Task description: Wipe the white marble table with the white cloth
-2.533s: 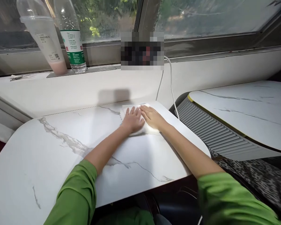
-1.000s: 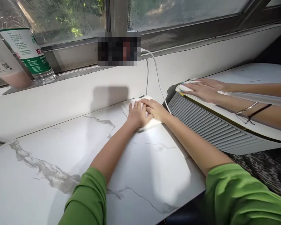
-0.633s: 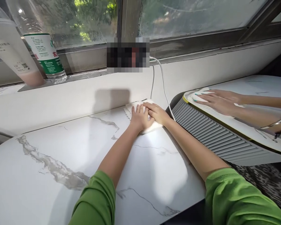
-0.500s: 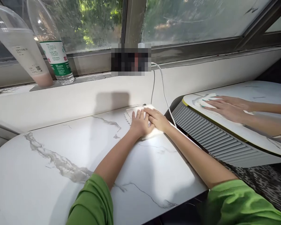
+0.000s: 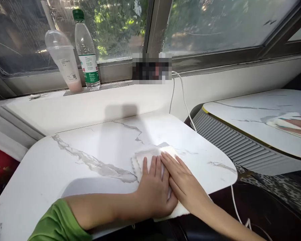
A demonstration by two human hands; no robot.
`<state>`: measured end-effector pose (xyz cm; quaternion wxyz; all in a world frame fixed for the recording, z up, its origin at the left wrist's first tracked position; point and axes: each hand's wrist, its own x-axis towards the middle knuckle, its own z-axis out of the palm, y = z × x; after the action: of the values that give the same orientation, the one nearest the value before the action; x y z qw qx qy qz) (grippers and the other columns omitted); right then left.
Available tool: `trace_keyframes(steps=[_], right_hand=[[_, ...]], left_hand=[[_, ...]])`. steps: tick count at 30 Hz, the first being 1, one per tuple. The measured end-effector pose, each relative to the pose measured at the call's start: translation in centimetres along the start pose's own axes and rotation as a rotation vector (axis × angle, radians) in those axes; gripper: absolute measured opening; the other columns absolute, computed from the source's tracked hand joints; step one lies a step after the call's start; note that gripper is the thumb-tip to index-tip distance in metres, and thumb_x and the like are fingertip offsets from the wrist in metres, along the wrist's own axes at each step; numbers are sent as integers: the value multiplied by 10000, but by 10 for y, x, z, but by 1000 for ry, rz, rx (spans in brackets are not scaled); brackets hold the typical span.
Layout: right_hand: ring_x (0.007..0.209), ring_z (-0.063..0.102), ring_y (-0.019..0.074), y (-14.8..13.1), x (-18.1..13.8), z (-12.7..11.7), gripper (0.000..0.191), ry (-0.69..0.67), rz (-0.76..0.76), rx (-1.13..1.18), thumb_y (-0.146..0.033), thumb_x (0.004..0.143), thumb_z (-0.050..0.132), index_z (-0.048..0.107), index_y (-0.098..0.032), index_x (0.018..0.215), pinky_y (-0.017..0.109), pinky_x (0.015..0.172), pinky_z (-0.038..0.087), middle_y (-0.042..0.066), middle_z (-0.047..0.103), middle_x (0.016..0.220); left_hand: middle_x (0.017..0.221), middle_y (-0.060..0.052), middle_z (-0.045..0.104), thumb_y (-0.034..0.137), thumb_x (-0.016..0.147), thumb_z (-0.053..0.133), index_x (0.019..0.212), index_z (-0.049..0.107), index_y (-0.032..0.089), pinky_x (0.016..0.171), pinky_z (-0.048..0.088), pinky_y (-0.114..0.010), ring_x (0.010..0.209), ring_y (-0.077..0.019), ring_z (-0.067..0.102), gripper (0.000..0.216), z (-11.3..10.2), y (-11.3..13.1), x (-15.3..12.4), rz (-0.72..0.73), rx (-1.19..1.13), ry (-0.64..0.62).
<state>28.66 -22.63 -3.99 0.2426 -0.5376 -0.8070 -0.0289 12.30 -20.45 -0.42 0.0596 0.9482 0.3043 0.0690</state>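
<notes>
A folded white cloth (image 5: 170, 150) lies near the front edge of a white marble-patterned table (image 5: 100, 144). My left hand (image 5: 154, 192) rests flat on it, fingers stretched forward. Beside it, my right hand (image 5: 184, 182) also presses flat on the cloth, fingers extended and angled to the left. The two hands touch where the right lies against the left thumb side. Much of the cloth is hidden beneath them, and part of it hangs at the table's front edge.
On the window ledge stand a plastic cup with a straw (image 5: 69, 72) and a green-capped water bottle (image 5: 89, 67). A white cable (image 5: 185, 100) runs down behind the table. At the right, another person's hand (image 5: 297, 124) rests on a cloth (image 5: 273, 121) on a second table (image 5: 240, 110).
Both my hands and the cloth have come from the table's far edge back to its near edge. The other person's hands have moved right, mostly out of view. My view has shifted left.
</notes>
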Motion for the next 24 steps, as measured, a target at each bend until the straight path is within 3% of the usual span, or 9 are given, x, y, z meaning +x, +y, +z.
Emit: trace_keyframes(steps=[3, 6, 11, 16, 20, 24], right_hand=[[1424, 328, 269, -6, 6, 5, 677, -14, 5, -4, -152, 923, 283, 75, -192, 1566, 592, 1131, 328, 128, 411, 1513], [1404, 373, 267, 10, 35, 17, 629, -41, 47, 9, -172, 915, 278, 230, -171, 1542, 572, 1144, 313, 120, 459, 1484], [1378, 416, 279, 41, 122, 44, 539, -66, 174, 3, -206, 903, 296, 465, -160, 1413, 540, 1143, 307, 109, 512, 1444], [1363, 431, 250, 49, 203, 64, 515, -118, 221, 33, -162, 889, 277, 511, -98, 1344, 459, 1156, 282, 131, 516, 1438], [1365, 425, 244, 52, 215, 71, 516, -102, 164, 84, -164, 885, 278, 512, -101, 1340, 454, 1151, 284, 128, 516, 1438], [1396, 388, 256, 45, 194, 71, 520, -94, 139, 98, -180, 891, 293, 499, -141, 1367, 511, 1149, 285, 113, 485, 1468]], left_hand=[[1564, -233, 196, 446, 960, 315, 1511, 208, -6, 1175, 126, -583, 1462, -384, 131, 721, -2, -7, -6, -18, -15, -14], [1558, -236, 224, 471, 947, 346, 1500, 247, 4, 1180, 119, -566, 1464, -362, 157, 730, -2, -30, 15, -77, -6, -10], [1587, -170, 199, 453, 955, 364, 1517, 229, 79, 1200, 92, -482, 1480, -272, 151, 688, -10, -102, 69, -110, 25, -49], [1592, -152, 217, 436, 977, 333, 1506, 252, 85, 1204, 76, -444, 1479, -239, 166, 640, -18, -162, 98, -238, 40, -1], [1587, -153, 232, 429, 987, 301, 1501, 261, 89, 1202, 84, -454, 1478, -238, 170, 617, -16, -169, 97, -277, 46, 39], [1589, -169, 205, 440, 989, 293, 1505, 254, 89, 1198, 86, -485, 1481, -255, 153, 625, -11, -155, 79, -279, 49, 37]])
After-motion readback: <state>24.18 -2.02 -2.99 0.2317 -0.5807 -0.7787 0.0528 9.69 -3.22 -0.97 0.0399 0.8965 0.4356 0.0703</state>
